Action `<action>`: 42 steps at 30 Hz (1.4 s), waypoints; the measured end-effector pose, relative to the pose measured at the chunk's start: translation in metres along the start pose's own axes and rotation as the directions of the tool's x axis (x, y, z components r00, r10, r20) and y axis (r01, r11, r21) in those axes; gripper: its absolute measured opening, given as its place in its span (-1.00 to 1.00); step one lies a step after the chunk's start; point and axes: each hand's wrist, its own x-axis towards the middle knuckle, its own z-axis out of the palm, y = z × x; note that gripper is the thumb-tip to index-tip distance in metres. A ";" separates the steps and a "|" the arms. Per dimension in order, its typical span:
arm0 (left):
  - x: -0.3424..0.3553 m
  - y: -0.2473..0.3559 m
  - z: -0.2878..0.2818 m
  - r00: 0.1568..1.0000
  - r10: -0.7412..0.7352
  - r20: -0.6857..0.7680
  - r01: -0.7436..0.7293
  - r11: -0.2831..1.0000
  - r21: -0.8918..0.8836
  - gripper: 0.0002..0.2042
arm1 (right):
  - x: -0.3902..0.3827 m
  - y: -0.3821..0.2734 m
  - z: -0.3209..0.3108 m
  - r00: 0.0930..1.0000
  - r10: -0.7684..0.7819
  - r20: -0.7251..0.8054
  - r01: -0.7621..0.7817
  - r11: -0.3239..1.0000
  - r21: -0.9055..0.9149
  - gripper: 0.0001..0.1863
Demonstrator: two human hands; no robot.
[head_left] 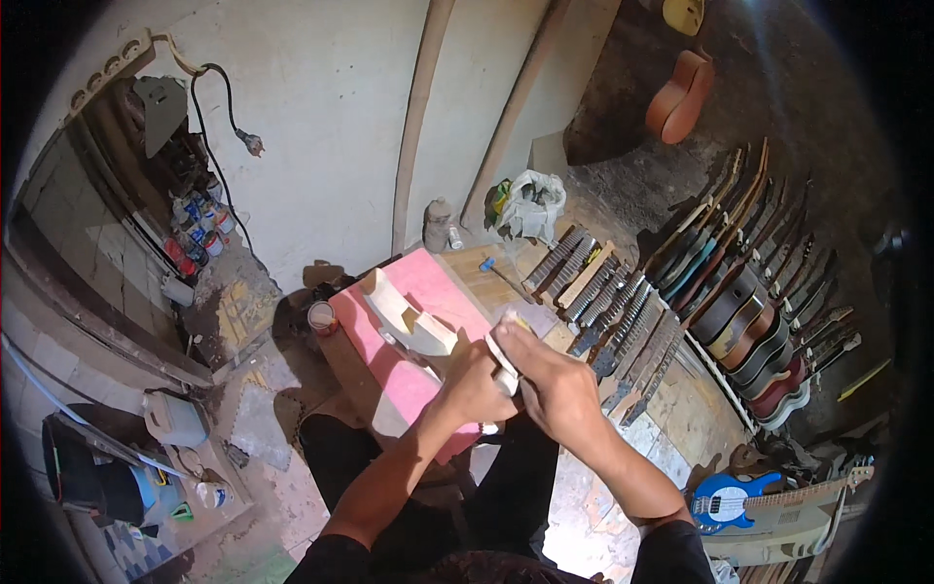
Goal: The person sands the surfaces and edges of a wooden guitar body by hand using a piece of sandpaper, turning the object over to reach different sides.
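A pale, shaped piece of wood (pixel 397 310), curved and with a raised block on it, lies over a pink board (pixel 428 275) in front of me. My left hand (pixel 475 385) is closed at its near end, fingers wrapped round pale wood. Close against it on the right, my right hand (pixel 550 375) is closed too, with a thin pale edge (pixel 505 368) showing between the two hands. Something small and yellowish peeks out by the right thumb, but its kind is hidden. Whether the wood between my hands joins the curved piece, I cannot tell.
Rows of ridged metal strips (pixel 611 297) lie right of the board, near a blue-headed tool (pixel 487 264) and a white plastic bag (pixel 535 204). Guitar bodies (pixel 744 316) stand in a rack beyond. A blue electric guitar (pixel 725 504) rests lower right. A tin (pixel 321 317) stands left.
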 end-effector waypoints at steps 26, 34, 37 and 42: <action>-0.005 0.011 -0.022 0.980 -0.155 0.129 0.163 0.985 -0.053 -0.63 | -0.025 -0.022 0.004 0.997 0.062 0.055 -0.060 0.997 -0.043 -0.19; -0.016 0.015 -0.021 0.995 -0.094 0.026 0.097 0.978 -0.186 -0.71 | -0.002 0.008 -0.006 0.989 0.052 -0.137 -0.048 0.998 0.031 -0.28; -0.020 0.010 -0.021 0.998 -0.049 0.031 0.053 0.987 -0.149 -0.73 | -0.008 -0.010 -0.011 0.997 0.031 -0.065 -0.028 0.998 0.053 -0.28; -0.030 -0.019 0.004 0.968 -0.148 0.203 0.190 0.960 -0.205 -0.69 | -0.030 -0.032 -0.001 0.979 0.044 0.198 -0.032 0.998 -0.061 -0.30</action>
